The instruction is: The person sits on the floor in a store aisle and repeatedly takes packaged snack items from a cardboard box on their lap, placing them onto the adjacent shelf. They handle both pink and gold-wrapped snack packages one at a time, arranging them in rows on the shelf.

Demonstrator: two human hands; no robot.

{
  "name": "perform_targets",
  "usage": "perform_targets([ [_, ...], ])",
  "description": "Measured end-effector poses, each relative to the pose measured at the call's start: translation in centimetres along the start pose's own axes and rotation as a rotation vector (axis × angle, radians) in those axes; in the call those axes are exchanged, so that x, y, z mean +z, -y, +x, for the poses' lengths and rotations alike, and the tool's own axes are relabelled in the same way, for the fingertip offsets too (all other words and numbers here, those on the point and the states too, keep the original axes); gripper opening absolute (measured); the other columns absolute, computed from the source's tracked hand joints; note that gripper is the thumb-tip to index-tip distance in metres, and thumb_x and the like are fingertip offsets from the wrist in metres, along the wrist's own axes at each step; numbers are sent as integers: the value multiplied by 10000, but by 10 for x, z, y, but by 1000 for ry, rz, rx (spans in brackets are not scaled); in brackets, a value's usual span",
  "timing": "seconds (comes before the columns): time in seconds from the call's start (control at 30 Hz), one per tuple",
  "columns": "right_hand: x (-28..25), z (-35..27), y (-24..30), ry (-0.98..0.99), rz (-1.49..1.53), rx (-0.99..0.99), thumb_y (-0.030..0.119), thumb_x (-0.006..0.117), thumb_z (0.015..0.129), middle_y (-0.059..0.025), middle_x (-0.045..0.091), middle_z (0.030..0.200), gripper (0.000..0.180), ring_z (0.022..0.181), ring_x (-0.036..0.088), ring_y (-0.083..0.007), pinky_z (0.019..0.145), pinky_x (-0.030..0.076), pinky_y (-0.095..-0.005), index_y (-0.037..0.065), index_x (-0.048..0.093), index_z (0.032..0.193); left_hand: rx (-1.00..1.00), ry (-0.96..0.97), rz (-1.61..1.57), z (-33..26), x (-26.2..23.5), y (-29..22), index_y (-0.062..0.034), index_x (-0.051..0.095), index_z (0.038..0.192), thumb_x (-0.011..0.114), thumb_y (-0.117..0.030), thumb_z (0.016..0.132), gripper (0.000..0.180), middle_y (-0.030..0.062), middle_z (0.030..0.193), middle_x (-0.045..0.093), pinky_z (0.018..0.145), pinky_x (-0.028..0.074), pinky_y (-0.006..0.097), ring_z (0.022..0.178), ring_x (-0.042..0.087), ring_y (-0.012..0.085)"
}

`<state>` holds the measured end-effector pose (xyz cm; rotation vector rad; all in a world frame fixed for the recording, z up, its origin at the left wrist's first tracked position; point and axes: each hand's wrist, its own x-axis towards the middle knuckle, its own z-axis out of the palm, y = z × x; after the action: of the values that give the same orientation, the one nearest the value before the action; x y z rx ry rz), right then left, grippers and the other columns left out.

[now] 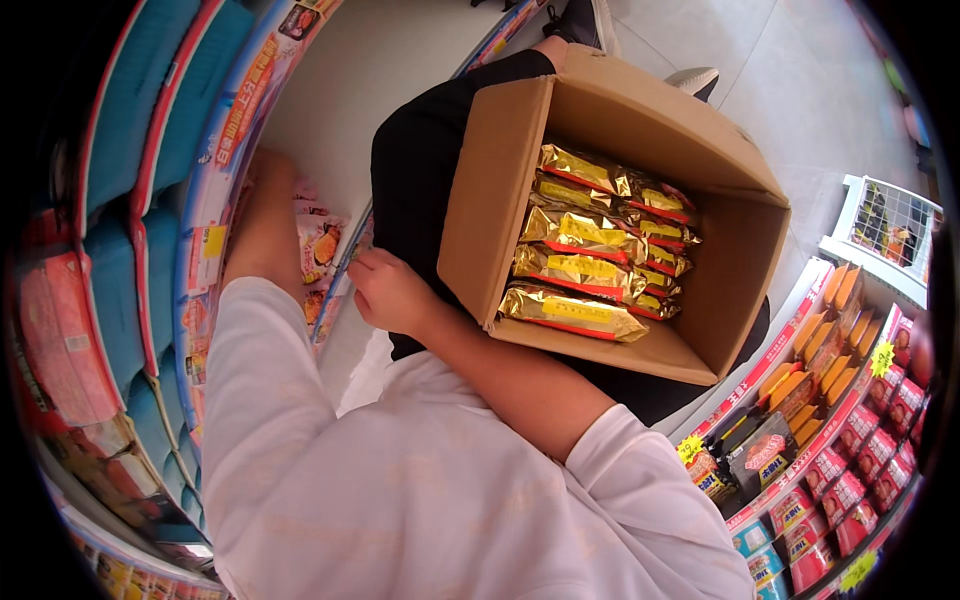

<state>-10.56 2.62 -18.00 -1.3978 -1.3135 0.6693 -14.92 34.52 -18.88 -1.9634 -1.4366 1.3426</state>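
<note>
My left forearm (pixel 262 235) reaches in behind the front strip of the shelf on the left. The strip hides that hand and its fingers. Just beside the forearm lie pink printed snack packets (pixel 320 245). My right hand (pixel 390 292) is curled, its fingertips closed at the narrow printed shelf edge (pixel 347 262) beside those packets. An open cardboard box (pixel 622 118) rests tilted over my legs. In it, gold foil packets (pixel 580 232) with red lower edges and yellow labels stand in two rows.
Shelves with teal boards (pixel 130 110) and red packages (pixel 65 345) rise close on my left. At the right stands a display rack of orange-and-black packets (pixel 810 375) and red-pink packets (pixel 845 455). Beyond it is a white wire basket (pixel 885 235) on the tiled floor (pixel 770 60).
</note>
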Motion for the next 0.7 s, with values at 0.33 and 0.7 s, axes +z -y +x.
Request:
perform_targets([
  [0.33, 10, 1, 0, 6, 47, -23, -32, 680, 708, -171, 589, 861, 130, 889, 618, -386, 797, 554, -466, 0, 590, 795, 158, -185, -353, 15, -4, -11, -87, 625, 1428, 570, -371, 1014, 505, 163, 1430, 645, 1087, 453, 582, 1295, 624, 392],
  [0.7, 2, -18, 22, 430, -196, 100, 86, 572, 942, -159, 684, 1323, 358, 1320, 596, -308, 1113, 448, -418, 17, 663, 1281, 1297, -1181, -1195, -288, -116, -42, -29, 699, 1193, 765, -26, 825, 373, 153, 1195, 718, 1016, 533, 451, 1117, 698, 329],
])
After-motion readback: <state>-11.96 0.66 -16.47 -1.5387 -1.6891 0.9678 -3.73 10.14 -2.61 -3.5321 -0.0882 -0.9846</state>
